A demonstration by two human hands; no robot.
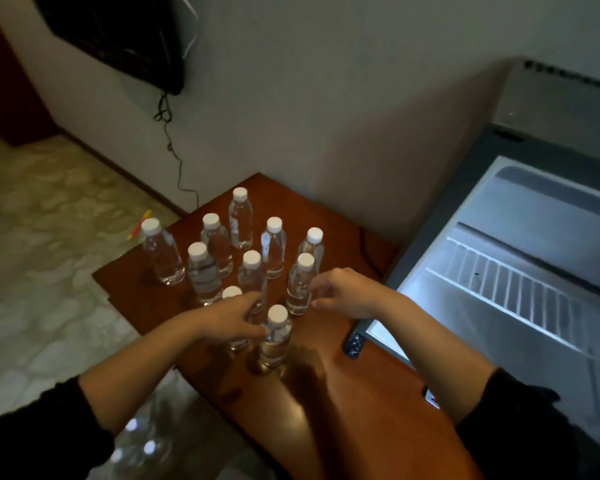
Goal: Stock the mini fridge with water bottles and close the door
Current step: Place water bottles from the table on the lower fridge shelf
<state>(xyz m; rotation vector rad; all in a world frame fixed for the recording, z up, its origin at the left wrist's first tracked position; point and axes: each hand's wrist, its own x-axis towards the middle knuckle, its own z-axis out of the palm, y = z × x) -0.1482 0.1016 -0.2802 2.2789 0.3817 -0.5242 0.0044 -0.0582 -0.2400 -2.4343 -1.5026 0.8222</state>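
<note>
— Left hand [232,317] first: what has it got?
— It lies spread low over the near part of the reddish-brown wooden tabletop [343,393]. Its thumb rests against the shoulder of the nearest clear plastic water bottle with a white cap [276,341], and the hand covers most of a second bottle [231,293] just behind. Blur hides whether the fingers have closed on either, so I cannot tell.
— And the other bottles?
— About ten in all stand upright in a cluster, from the tabletop's left corner across its far half. Every one is capped.
— Right hand [343,292]?
— Loosely curled, with its fingertips at the side of the outer right bottle [298,289], not wrapped round it.
— The fridge?
— The grey mini fridge [437,233] stands just beside the tabletop's right edge, open and lit inside. The white wire shelf [520,289] in view carries no bottle.
— How far along, then?
— Barely begun, I judge: all the stocking lies ahead, then closing the door.
</note>
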